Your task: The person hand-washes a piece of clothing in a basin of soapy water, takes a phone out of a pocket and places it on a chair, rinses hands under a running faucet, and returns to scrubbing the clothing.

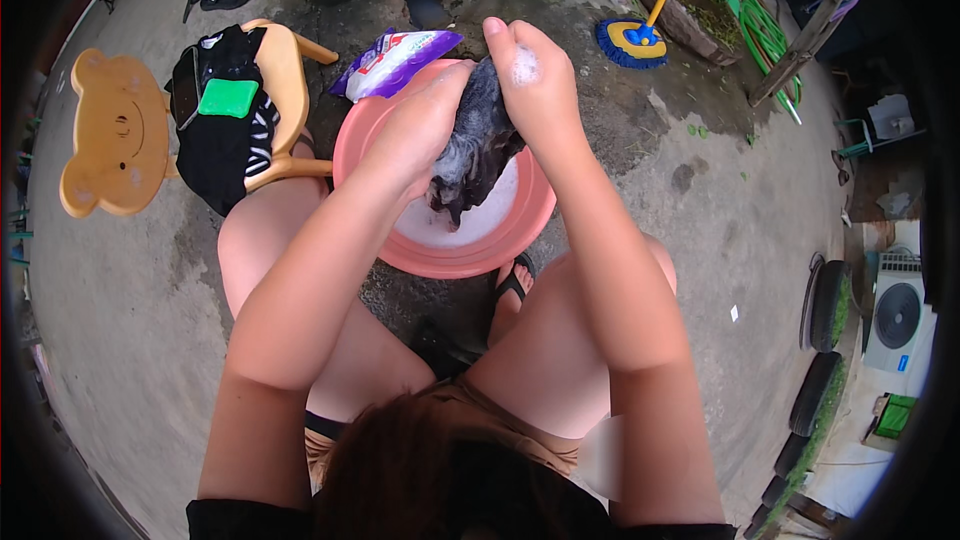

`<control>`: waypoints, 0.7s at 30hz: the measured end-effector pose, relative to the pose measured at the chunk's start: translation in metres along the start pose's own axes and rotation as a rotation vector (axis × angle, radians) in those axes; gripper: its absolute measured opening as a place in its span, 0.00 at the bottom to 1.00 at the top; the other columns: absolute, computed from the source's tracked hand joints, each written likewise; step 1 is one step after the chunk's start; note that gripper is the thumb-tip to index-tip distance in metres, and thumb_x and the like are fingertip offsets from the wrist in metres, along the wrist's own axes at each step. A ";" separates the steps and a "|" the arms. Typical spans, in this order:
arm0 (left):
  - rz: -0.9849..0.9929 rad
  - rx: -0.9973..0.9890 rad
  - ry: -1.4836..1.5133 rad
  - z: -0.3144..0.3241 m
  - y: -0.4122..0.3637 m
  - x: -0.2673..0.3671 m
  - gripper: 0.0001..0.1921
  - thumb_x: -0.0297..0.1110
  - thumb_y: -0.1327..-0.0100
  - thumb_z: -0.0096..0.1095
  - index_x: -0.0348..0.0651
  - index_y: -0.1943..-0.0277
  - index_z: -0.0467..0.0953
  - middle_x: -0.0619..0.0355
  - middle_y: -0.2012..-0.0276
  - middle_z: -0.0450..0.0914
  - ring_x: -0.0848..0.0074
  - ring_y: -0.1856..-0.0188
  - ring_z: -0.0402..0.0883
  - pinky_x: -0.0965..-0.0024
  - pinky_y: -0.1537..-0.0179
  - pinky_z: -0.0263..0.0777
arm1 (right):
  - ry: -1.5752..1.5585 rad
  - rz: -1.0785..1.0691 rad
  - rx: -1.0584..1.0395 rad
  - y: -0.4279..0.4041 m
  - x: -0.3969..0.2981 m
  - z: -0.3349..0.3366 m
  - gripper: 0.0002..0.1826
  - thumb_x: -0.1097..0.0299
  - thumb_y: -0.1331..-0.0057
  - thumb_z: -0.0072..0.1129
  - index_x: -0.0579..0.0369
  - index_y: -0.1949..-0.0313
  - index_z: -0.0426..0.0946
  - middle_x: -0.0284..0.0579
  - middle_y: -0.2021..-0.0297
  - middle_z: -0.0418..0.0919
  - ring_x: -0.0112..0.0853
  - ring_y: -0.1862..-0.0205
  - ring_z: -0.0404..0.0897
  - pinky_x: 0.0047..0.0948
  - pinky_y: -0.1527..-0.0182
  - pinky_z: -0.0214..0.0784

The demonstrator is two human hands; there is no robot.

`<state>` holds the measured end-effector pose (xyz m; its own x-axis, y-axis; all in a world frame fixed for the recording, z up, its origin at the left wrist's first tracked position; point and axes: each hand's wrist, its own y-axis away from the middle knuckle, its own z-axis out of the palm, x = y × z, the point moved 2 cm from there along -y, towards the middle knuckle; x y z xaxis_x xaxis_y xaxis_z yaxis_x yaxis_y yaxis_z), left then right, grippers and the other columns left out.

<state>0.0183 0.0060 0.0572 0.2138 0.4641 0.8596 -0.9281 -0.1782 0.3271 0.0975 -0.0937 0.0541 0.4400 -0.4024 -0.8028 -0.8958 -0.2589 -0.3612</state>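
Both hands grip a wet, dark cloth [480, 142] streaked with suds, held over a round pink plastic basin [457, 266]. My left hand [420, 127] has the cloth's left side, its fingers mostly hidden behind the fabric. On the other side my right hand [536, 86] clasps the upper edge, thumb up, with a patch of foam on its back. White foamy water [431, 229] fills the bottom of the basin beneath the hanging cloth. A purple and white detergent bag [401, 64] leans at the basin's far left rim.
At left, a yellow bear-faced child's chair [289, 90] bears black clothing [214, 157], a phone [184, 86] and a green soap bar [227, 98]. A blue-and-yellow mop [634, 41], a stone trough [694, 15] and a green hose [765, 37] are at the far right.
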 end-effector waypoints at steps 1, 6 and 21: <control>0.047 0.020 -0.007 -0.002 -0.002 0.004 0.18 0.42 0.29 0.45 0.36 0.53 0.76 0.57 0.60 0.81 0.78 0.60 0.80 0.72 0.56 0.73 | 0.000 0.000 -0.002 -0.002 0.001 -0.003 0.20 0.52 0.33 0.53 0.57 0.74 0.74 0.52 0.79 0.78 0.43 0.76 0.76 0.38 0.67 0.69; 0.074 -0.020 0.077 -0.023 -0.014 0.019 0.18 0.43 0.31 0.50 0.35 0.53 0.76 0.57 0.61 0.81 0.78 0.60 0.81 0.74 0.55 0.72 | -0.565 0.252 -0.608 0.004 -0.002 -0.014 0.25 0.55 0.38 0.63 0.59 0.49 0.71 0.40 0.55 0.77 0.26 0.52 0.73 0.29 0.48 0.65; 0.189 0.028 0.259 -0.060 -0.018 0.064 0.15 0.41 0.38 0.55 0.36 0.60 0.78 0.52 0.63 0.83 0.68 0.60 0.82 0.65 0.53 0.75 | -0.178 0.061 -0.581 -0.008 0.043 -0.024 0.18 0.67 0.44 0.57 0.66 0.56 0.78 0.44 0.65 0.81 0.31 0.61 0.79 0.30 0.56 0.71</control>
<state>0.0300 0.0907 0.0826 -0.0497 0.6251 0.7789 -0.9344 -0.3045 0.1849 0.1252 -0.1299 0.0345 0.3265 -0.2919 -0.8990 -0.7168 -0.6965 -0.0342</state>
